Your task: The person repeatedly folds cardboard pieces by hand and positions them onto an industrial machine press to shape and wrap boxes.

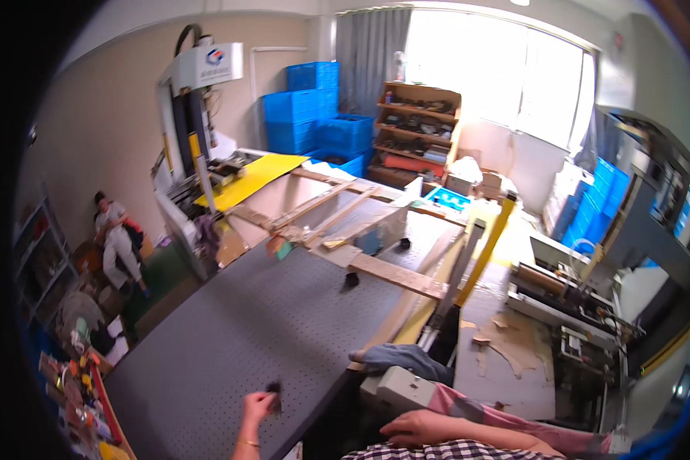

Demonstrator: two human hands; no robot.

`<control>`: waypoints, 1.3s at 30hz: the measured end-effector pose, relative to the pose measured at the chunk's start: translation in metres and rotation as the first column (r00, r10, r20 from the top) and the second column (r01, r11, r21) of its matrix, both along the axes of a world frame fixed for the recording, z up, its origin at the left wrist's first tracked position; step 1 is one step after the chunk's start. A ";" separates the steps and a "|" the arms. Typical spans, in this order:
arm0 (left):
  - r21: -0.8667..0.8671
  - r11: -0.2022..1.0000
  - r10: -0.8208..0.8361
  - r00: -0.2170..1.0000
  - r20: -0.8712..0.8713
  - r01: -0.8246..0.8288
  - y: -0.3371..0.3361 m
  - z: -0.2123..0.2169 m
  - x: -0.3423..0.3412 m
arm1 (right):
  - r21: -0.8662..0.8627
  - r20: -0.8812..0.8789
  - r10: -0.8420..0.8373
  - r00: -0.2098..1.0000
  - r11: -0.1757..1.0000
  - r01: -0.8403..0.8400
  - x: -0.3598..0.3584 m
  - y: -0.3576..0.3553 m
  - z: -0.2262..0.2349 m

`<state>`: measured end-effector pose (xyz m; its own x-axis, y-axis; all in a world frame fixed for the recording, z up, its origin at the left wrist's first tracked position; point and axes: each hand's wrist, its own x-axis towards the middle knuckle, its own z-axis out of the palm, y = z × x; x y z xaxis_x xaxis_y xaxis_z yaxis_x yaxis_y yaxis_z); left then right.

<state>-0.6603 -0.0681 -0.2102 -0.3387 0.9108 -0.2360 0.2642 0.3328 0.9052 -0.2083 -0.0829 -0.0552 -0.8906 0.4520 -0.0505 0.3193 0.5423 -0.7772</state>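
Observation:
My left hand (pixel 257 405) is over the near part of a large dark perforated table (pixel 207 360). Its fingers are closed on a small black object (pixel 275 396), blurred, whose kind I cannot make out. My right hand (pixel 414 426) lies at the near edge with fingers loosely stretched to the left, holding nothing visible. It rests just below a light grey machine housing (pixel 402 389), beside a pink cloth (pixel 468 408). Two more small black items, a nearer one (pixel 351 280) and a farther one (pixel 405 243), sit farther up the table.
A wooden-barred frame (pixel 399 276) spans the table's far half, with a yellow post (pixel 487 249) at its right. Grey-blue cloth (pixel 406 360) drapes behind the housing. Leather-like scraps (pixel 510 345) lie on a right-hand surface. Blue crates (pixel 291 123) stand behind; a person (pixel 119 238) sits left.

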 end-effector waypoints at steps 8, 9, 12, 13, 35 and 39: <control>0.342 0.162 -0.771 0.335 -0.541 0.925 0.056 0.220 0.345 | 0.302 -0.427 -0.640 0.639 0.564 0.768 0.163 -0.040 0.053; 0.367 0.022 -0.760 0.254 -0.598 0.930 0.052 0.231 0.378 | 0.322 -0.426 -0.675 0.603 0.509 0.798 0.183 -0.052 0.056; 0.345 -0.152 -0.774 0.106 -0.625 0.926 0.035 0.254 0.460 | 0.311 -0.419 -0.695 0.584 0.494 0.812 0.234 -0.083 0.042; 0.345 -0.189 -0.775 0.077 -0.628 0.919 0.030 0.259 0.483 | 0.301 -0.424 -0.717 0.554 0.465 0.833 0.250 -0.092 0.037; 0.432 -0.187 -0.668 0.208 -0.715 0.883 0.107 0.211 0.713 | 0.428 -0.503 -0.774 0.384 0.163 0.889 0.464 -0.026 0.033; 0.560 -0.227 -0.686 0.278 -0.672 0.797 0.146 0.233 0.757 | 0.468 -0.506 -0.757 0.414 0.162 0.869 0.507 0.009 0.063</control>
<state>0.0972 0.0780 0.0226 0.7583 0.1891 0.6239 -0.1475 -0.8824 0.4467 0.2992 -0.0735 0.0081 0.0380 0.7795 0.6253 0.8150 0.3379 -0.4707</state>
